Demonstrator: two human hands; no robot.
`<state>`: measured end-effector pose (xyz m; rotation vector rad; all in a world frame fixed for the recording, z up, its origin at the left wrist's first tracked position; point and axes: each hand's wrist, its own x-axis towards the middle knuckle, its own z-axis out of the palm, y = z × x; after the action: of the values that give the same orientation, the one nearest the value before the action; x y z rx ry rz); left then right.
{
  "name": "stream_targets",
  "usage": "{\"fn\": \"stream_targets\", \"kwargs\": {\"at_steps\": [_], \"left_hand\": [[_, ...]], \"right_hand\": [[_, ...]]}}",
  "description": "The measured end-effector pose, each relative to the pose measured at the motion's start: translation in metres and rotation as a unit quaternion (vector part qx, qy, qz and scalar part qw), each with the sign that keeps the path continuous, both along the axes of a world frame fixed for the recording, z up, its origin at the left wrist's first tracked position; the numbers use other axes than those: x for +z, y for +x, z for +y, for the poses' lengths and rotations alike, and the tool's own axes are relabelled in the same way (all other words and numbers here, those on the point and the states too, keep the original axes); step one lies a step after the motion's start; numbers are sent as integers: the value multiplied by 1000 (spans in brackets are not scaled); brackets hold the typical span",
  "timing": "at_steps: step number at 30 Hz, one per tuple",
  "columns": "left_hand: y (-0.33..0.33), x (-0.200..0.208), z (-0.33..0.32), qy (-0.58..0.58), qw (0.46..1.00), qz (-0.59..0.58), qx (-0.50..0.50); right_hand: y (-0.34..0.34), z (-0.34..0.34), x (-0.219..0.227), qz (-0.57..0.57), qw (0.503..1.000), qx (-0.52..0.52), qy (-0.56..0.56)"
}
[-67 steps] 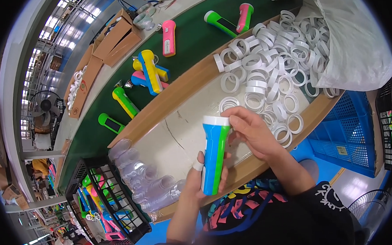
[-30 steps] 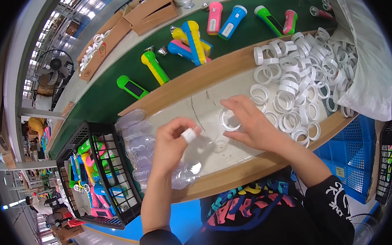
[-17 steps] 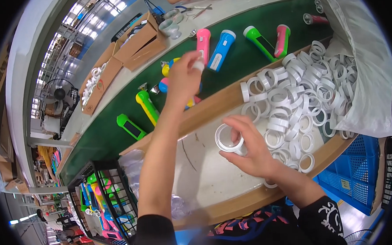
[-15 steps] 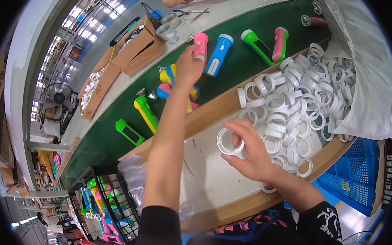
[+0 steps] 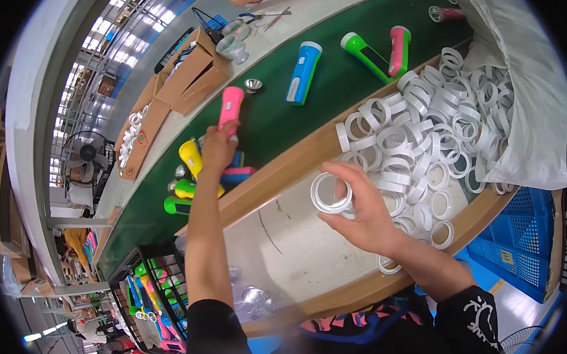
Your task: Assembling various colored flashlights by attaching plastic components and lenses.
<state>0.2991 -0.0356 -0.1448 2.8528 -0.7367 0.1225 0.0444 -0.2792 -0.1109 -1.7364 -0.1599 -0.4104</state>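
I note the green belt (image 5: 331,104) crowded with torches. My left hand (image 5: 218,148) closes on the pink torch (image 5: 230,109) there; a loose grasp could knock neighbours. My right hand (image 5: 362,214) pinches a white ring (image 5: 331,194) over the tray (image 5: 287,241); it may slip.

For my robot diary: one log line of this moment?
left hand: on pink torch | right hand: holds white ring | belt: torches
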Motion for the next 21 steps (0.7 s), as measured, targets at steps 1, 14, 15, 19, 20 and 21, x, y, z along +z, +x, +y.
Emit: {"fn": "stream_targets", "kwargs": {"at_steps": [1, 14, 15, 19, 20, 21], "left_hand": [[-5, 7, 25, -36, 999, -20, -22], [-234, 138, 32, -490, 787, 367, -75], [-245, 136, 35, -472, 789, 385, -82], [-274, 138, 35, -461, 776, 430, -31], [-276, 139, 36, -421, 812, 402, -44], [-278, 140, 37, -381, 844, 373, -58]], "right_hand": [[-1, 4, 1, 9, 1000, 5, -3], [0, 12, -15, 33, 997, 18, 63], [0, 13, -12, 37, 996, 27, 74], [-7, 13, -2, 17, 982, 143, 125], [-8, 12, -2, 3, 983, 150, 107], [-9, 11, -3, -11, 983, 158, 90]]}}
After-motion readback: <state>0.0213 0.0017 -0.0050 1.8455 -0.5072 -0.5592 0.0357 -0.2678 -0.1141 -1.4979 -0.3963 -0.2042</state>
